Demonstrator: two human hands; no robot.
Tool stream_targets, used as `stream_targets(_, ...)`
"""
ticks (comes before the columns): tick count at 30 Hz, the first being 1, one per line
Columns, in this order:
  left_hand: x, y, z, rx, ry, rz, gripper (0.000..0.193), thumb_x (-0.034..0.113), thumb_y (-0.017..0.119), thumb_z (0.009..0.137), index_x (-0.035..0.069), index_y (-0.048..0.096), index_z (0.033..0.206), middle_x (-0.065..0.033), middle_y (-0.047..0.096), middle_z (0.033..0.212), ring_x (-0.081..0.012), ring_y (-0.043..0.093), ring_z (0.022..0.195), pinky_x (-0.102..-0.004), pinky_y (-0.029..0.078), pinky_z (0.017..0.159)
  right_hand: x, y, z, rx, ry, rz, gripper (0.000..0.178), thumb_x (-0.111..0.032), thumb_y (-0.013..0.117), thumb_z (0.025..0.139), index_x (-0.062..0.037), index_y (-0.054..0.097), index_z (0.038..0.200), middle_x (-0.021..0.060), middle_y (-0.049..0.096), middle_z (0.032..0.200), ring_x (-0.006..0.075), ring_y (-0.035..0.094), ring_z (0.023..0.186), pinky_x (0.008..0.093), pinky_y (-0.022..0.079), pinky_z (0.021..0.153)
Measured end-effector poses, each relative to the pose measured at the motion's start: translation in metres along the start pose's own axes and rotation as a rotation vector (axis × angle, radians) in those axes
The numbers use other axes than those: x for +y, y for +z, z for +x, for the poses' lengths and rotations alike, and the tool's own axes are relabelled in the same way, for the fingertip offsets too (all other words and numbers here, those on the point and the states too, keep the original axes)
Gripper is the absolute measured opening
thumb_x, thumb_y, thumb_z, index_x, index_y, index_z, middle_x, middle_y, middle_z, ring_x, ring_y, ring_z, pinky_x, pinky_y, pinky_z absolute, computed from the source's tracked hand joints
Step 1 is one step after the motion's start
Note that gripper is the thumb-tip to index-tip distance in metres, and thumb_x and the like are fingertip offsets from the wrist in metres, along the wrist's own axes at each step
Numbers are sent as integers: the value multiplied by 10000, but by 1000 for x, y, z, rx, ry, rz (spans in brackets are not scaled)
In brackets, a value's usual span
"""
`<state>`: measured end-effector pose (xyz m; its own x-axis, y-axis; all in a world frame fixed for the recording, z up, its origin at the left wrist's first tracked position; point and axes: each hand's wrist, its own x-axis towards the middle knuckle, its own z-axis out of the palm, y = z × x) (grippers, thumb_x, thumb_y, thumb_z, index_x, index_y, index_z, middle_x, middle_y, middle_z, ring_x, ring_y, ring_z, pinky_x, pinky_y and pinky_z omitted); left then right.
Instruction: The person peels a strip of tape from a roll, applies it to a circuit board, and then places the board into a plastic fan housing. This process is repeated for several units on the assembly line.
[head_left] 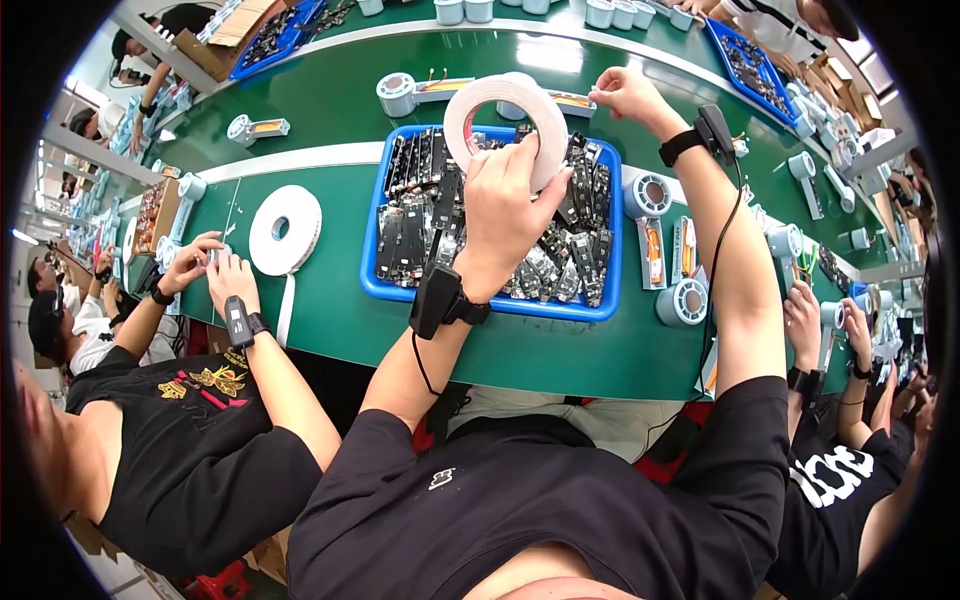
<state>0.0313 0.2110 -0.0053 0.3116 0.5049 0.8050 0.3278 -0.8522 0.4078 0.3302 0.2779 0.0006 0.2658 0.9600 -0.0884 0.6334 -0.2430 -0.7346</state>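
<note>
My left hand (pixel 503 205) grips a large roll of white tape (pixel 553 118), raised over a blue tray (pixel 370 270). The tray holds many small black circuit boards (pixel 405 235), some in clear wrapping. Further right and farther off, my right hand (pixel 632 100) is closed in a pinch by the end of a light-blue fan housing (pixel 570 103). Whatever sits between those fingertips is too small to make out. Part of that housing is hidden behind the tape roll.
Another fan housing (pixel 397 95) lies beyond the tray, and two more (pixel 652 195) (pixel 684 302) lie right of it. A second tape roll (pixel 285 230) lies left on the green table (pixel 340 340). Co-workers' hands (pixel 232 285) (pixel 800 320) work on both sides.
</note>
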Motion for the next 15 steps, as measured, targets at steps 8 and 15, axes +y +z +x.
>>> stream_targets(8, 1, -1, 1, -42, -53, -26, 434, 237, 775, 816, -50, 649, 1116, -155, 688, 908, -331, 649, 817, -435, 466, 779, -2, -13, 3, -110, 25, -105, 210, -253, 712, 924, -58, 728, 1000, -14, 623, 745, 77, 516, 593, 250, 439, 538)
stream_targets(15, -1, 2, -1, -41, -44, -36, 437, 237, 775, 819, -50, 647, 1122, -156, 689, 914, -336, 650, 815, -439, 466, 778, -6, -9, 7, -87, 123, -189, 206, -250, 705, 868, -68, 761, 946, 41, 687, 783, 157, 596, 635, 341, 503, 587)
